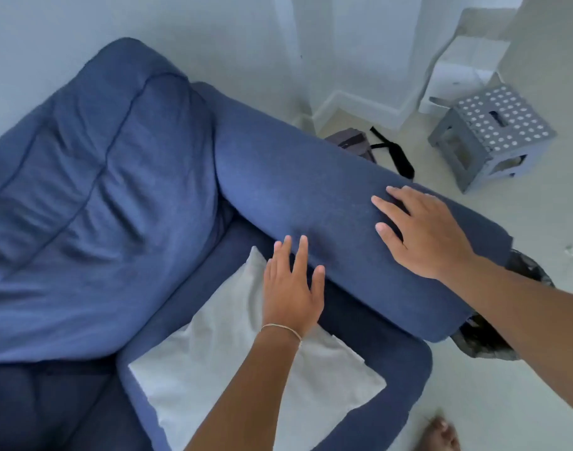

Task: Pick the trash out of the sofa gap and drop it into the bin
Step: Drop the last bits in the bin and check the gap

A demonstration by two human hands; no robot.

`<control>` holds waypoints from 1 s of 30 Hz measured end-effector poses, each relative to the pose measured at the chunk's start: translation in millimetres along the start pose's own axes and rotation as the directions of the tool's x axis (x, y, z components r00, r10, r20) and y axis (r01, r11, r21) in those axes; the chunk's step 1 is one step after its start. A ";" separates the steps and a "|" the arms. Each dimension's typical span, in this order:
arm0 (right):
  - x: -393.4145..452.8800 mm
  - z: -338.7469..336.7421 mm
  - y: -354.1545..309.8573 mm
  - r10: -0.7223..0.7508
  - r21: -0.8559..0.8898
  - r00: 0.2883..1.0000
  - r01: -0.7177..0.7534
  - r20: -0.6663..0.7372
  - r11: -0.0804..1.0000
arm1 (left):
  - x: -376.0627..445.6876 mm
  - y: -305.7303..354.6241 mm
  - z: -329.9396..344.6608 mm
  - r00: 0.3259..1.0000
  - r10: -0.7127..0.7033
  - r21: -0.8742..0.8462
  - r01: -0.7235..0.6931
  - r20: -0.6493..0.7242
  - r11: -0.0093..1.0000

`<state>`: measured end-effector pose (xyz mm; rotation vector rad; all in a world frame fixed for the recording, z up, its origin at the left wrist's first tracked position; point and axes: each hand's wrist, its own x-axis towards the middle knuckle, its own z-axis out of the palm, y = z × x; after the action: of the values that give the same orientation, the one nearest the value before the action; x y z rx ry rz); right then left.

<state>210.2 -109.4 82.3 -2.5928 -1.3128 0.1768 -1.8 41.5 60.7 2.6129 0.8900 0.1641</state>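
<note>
A blue sofa (115,196) fills the left and middle of the view. Its padded armrest (311,196) runs diagonally to the lower right. My left hand (291,288) hovers with fingers spread over the gap between the seat and the armrest, empty. My right hand (421,232) lies flat on top of the armrest, fingers apart, holding nothing. A dark bin bag (487,343) shows on the floor behind the armrest, partly hidden by my right forearm. No trash is visible in the gap.
A white cushion (233,369) lies on the seat under my left arm. A grey folding step stool (490,138) stands on the floor at the right. A dark bag with straps (389,151) lies behind the armrest. My foot (441,434) shows at the bottom.
</note>
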 end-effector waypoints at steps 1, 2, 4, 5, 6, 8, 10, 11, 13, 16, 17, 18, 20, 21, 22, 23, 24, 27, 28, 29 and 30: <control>4.7 5.3 -12.5 -0.019 -0.050 1.000 0.019 0.013 0.999 | -11.8 -25.9 -7.8 0.998 -0.060 0.009 0.060 -0.007 0.998; 8.6 11.3 -25.1 -0.033 -0.093 0.999 0.034 0.016 0.995 | -24.8 -51.2 -15.1 0.993 -0.120 0.017 0.121 -0.009 0.993; 14.2 25.0 -52.2 -0.059 -0.171 0.998 0.058 0.000 0.984 | -54.7 -98.4 -27.3 0.965 -0.261 0.042 0.260 0.015 0.965; 15.5 32.2 -66.1 -0.077 -0.208 0.997 0.073 -0.007 0.975 | -71.1 -120.1 -31.3 0.940 -0.339 0.061 0.337 0.041 0.940; 16.2 38.7 -80.0 -0.089 -0.241 0.996 0.084 -0.010 0.967 | -87.3 -140.0 -34.2 0.905 -0.419 0.083 0.413 0.067 0.907; 16.3 50.1 -109.3 -0.088 -0.264 0.996 0.079 -0.021 0.961 | -116.5 -175.4 -38.9 0.807 -0.586 0.081 0.580 0.076 0.810; 14.7 64.6 -142.0 -0.130 -0.220 0.991 0.122 -0.024 0.968 | -140.2 -204.0 -44.1 0.642 -0.766 -0.010 0.766 0.040 0.642; 12.7 73.8 -159.9 -0.155 -0.169 0.988 0.154 0.008 0.974 | -150.5 -216.0 -46.4 0.536 -0.843 -0.075 0.843 0.038 0.533; 4.1 92.5 -199.2 -0.076 0.016 0.974 0.074 0.214 0.997 | -170.0 -232.0 -45.8 0.334 -0.934 -0.213 0.929 0.124 0.304; -13.5 115.0 -251.5 0.195 0.265 0.760 -0.437 0.620 0.859 | -185.2 -237.8 -40.7 0.269 -0.901 -0.480 0.873 0.341 0.079; -17.0 123.6 -262.6 0.204 0.303 0.709 -0.519 0.675 0.800 | -183.7 -236.8 -41.5 0.299 -0.881 -0.562 0.826 0.368 0.045; -16.0 127.7 -271.6 0.192 0.342 0.706 -0.539 0.681 0.770 | -179.6 -235.7 -44.1 0.331 -0.868 -0.614 0.789 0.370 0.039; -5.7 126.5 -278.9 0.180 0.404 0.773 -0.497 0.608 0.768 | -166.4 -234.0 -53.4 0.402 -0.865 -0.684 0.723 0.300 0.099; 2.5 124.1 -280.7 0.164 0.452 0.815 -0.462 0.556 0.763 | -158.3 -234.5 -60.5 0.447 -0.864 -0.716 0.679 0.232 0.159; 10.8 119.5 -282.7 0.133 0.514 0.859 -0.412 0.494 0.753 | -150.8 -235.8 -69.4 0.495 -0.856 -0.746 0.625 0.152 0.229; 19.7 112.2 -285.6 0.100 0.566 0.893 -0.360 0.438 0.741 | -142.6 -237.1 -80.3 0.540 -0.838 -0.769 0.566 0.074 0.297; 30.0 102.2 -290.7 0.058 0.614 0.924 -0.297 0.377 0.732 | -133.8 -238.6 -92.4 0.583 -0.813 -0.787 0.502 0.001 0.359; 65.0 76.3 -310.0 -0.034 0.732 0.970 -0.158 0.241 0.663 | -108.7 -247.5 -125.8 0.638 -0.751 -0.792 0.365 -0.170 0.489; 76.0 71.6 -316.6 -0.049 0.752 0.977 -0.128 0.209 0.647 | -102.9 -250.7 -134.8 0.630 -0.748 -0.786 0.348 -0.208 0.511; 85.7 65.9 -323.0 -0.057 0.753 0.981 -0.104 0.184 0.650 | -98.2 -253.9 -142.1 0.616 -0.752 -0.779 0.344 -0.233 0.524; 97.0 64.5 -325.5 -0.075 0.756 0.984 -0.075 0.163 0.650 | -95.0 -258.0 -146.5 0.599 -0.761 -0.783 0.339 -0.247 0.521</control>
<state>0.6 164.7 103.3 -1.8586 -0.9716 0.8008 -256.2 217.5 97.8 1.4384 1.5242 0.9383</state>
